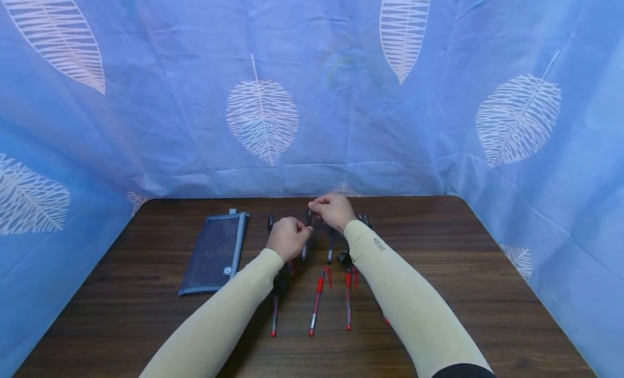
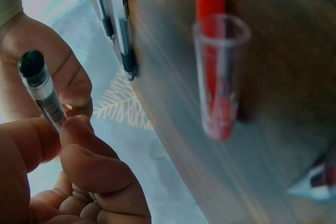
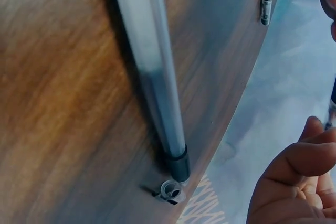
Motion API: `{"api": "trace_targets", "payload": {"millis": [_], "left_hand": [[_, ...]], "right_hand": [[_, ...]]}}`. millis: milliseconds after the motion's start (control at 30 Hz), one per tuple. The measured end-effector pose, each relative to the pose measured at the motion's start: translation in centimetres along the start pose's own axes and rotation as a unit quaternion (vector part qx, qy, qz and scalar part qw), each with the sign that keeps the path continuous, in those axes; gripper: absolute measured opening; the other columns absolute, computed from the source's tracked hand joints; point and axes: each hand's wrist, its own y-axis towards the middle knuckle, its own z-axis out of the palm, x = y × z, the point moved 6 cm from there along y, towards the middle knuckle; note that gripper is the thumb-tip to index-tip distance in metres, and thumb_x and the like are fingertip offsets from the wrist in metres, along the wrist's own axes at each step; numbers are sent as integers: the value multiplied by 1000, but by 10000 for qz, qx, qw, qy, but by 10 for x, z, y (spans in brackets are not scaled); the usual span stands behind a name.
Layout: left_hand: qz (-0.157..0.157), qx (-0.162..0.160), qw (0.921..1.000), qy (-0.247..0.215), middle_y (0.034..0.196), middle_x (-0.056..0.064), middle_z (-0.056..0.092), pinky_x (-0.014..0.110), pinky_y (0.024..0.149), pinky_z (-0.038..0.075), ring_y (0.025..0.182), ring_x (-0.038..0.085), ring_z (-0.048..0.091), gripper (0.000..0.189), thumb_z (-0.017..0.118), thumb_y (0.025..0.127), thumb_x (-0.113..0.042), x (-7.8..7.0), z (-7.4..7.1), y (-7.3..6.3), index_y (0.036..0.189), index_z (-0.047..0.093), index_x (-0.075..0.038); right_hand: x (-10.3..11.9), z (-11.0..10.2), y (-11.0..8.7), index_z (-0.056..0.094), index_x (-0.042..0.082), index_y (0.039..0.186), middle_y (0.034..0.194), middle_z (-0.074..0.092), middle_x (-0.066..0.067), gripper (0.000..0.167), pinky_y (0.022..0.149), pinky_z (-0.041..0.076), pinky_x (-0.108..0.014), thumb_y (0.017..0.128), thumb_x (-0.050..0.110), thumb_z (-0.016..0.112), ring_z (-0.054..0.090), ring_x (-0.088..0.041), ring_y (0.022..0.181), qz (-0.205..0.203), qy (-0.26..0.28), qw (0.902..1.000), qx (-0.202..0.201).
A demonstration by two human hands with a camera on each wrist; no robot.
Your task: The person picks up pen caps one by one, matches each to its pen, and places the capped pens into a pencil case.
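Both hands are on one black gel pen [image 1: 306,242], up in the air over the table [image 1: 463,297], around the middle and not far from the far edge. The left hand [image 1: 289,238] has it pinched between thumb and fingertip, other fingers tucked in. The right hand [image 1: 334,210] is pinching the end nearest the far edge, a really narrow grip; can't tell if that's the tip or a cap.

Down on the wood, a second black pen [image 1: 331,248] lies just below the right hand, and the right wrist view has a clear cap [image 3: 170,191] right by a pen's dark grip. Another black pen [image 1: 270,224] sits just left of the left hand.

Closer to the near edge there's a row of red gel pens [image 1: 316,307], grips towards the far edge, with a red cap [image 1: 328,277] beside one of them. Over on the table's left side, between the hands and the left edge, is a blue mesh zip pouch [image 1: 212,253] lying flat. Cream sleeves [image 1: 404,291] on both arms.
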Motion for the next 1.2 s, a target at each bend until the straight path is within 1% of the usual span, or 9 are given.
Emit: {"api": "trace_targets", "payload": {"millis": [100, 233, 367, 433, 500, 667, 833, 1033, 1200], "left_hand": [[12, -17, 9998, 196, 47, -4, 49, 27, 42, 34, 41, 12, 43, 42, 60, 99, -32, 2, -1, 3, 66, 70, -8], [-12, -50, 9990, 433, 42, -5, 42, 27, 38, 29, 37, 12, 38, 51, 61, 99, -31, 3, -1, 7, 51, 58, -13], [-72, 34, 9974, 716, 39, -5, 36, 26, 37, 26, 34, 11, 32, 56, 62, 98, -30, 2, 1, 13, 46, 48, -16], [-111, 75, 9962, 861, 39, -4, 35, 27, 37, 26, 34, 12, 32, 56, 62, 98, -29, 2, 3, 16, 46, 47, -15], [-175, 125, 9942, 1053, 40, -4, 36, 27, 38, 30, 35, 13, 35, 55, 63, 98, -29, 2, 4, 18, 47, 48, -15], [-216, 173, 9879, 1527, 48, 1, 50, 31, 48, 43, 45, 17, 51, 47, 63, 98, -30, 2, 5, 24, 55, 58, -12], [-324, 207, 9854, 1657, 55, 4, 59, 33, 54, 48, 52, 18, 58, 40, 64, 98, -30, 3, 7, 27, 63, 65, -10], [-499, 222, 9831, 1749, 60, 3, 61, 35, 58, 51, 56, 17, 60, 36, 65, 97, -31, 5, 10, 29, 68, 66, -10], [-565, 366, 9796, 1892, 61, 3, 61, 35, 59, 52, 57, 17, 61, 37, 65, 97, -31, 7, 14, 29, 67, 66, -10]], "right_hand": [[-2, -3, 0, 73, 12, 106, 103, 70, -16, 28, 71, 52, -36, 96, 37, 65, 66, -35, 96, 47, 16, 10000, -42], [-5, -6, 0, 73, 9, 108, 104, 70, -17, 33, 69, 49, -35, 97, 39, 63, 65, -34, 93, 73, -152, 9998, -88], [-7, -10, -3, 73, 8, 112, 106, 70, -16, 36, 73, 49, -37, 97, 40, 63, 65, -32, 94, 121, -273, 9995, -94], [-8, -11, -3, 73, 8, 111, 107, 70, -16, 35, 76, 49, -39, 97, 39, 64, 65, -32, 96, 138, -279, 9995, -107], [-9, -12, -3, 74, 10, 111, 107, 71, -16, 34, 78, 49, -40, 96, 39, 64, 65, -31, 96, 150, -282, 9994, -128], [-9, -16, -3, 74, 14, 107, 103, 72, -9, 29, 79, 52, -39, 95, 40, 66, 66, -25, 93, 148, -368, 9989, -236], [-9, -21, -4, 74, 15, 107, 97, 71, -1, 29, 79, 53, -39, 95, 41, 66, 66, -20, 90, 95, -541, 9978, -373], [-10, -25, -5, 73, 15, 110, 100, 70, -2, 31, 80, 52, -40, 96, 40, 64, 64, -21, 93, 62, -781, 9958, -473], [-13, -27, -4, 72, 15, 109, 101, 70, -2, 29, 80, 51, -41, 96, 40, 64, 64, -22, 94, 110, -831, 9949, -554]]}}
